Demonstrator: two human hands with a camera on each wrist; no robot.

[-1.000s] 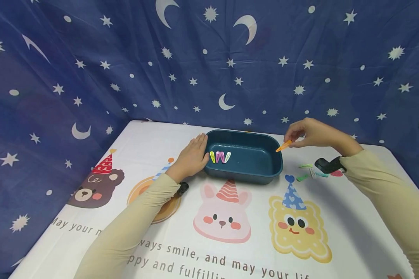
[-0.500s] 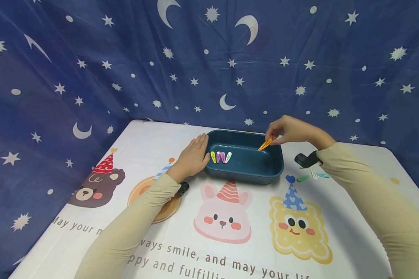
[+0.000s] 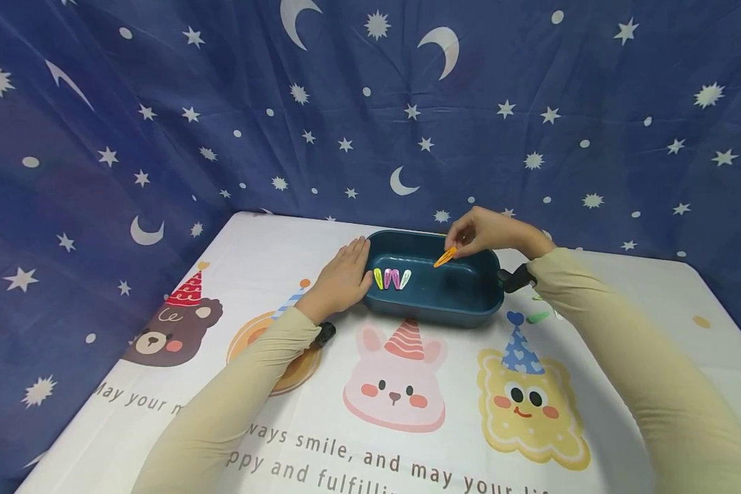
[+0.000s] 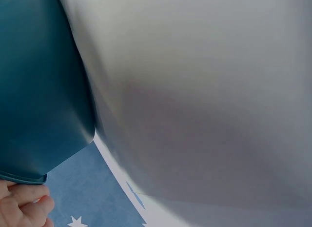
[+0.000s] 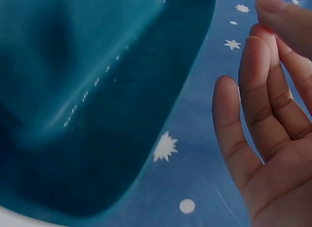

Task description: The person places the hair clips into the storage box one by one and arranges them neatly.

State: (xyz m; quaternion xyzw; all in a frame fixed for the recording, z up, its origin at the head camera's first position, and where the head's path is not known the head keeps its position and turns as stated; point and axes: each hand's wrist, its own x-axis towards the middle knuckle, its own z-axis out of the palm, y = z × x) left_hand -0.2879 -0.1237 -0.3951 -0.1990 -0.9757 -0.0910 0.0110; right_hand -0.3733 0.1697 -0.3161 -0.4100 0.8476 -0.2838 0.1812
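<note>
A dark teal rectangular tub stands on the table, and my left hand lies with straight fingers against its left end. In the left wrist view, fingers show right at the tub's rim. My right hand pinches an orange snap hair clip between thumb and fingertips, over the tub's inside. Side by side at the tub's left part lie a yellow hair clip, two purple hair clips and a white hair clip. The right wrist view shows the thumb pressed towards the fingers, the clip mostly out of frame.
Right of the tub, a green hair clip lies on the white printed tablecloth, with more clips partly hidden by the right sleeve. Behind the table hangs a blue curtain with moons and stars.
My right hand has carried the orange hair clip leftward, from the tub's right rim to over its middle. The right sleeve now covers part of the loose clips. My left hand has stayed put.
</note>
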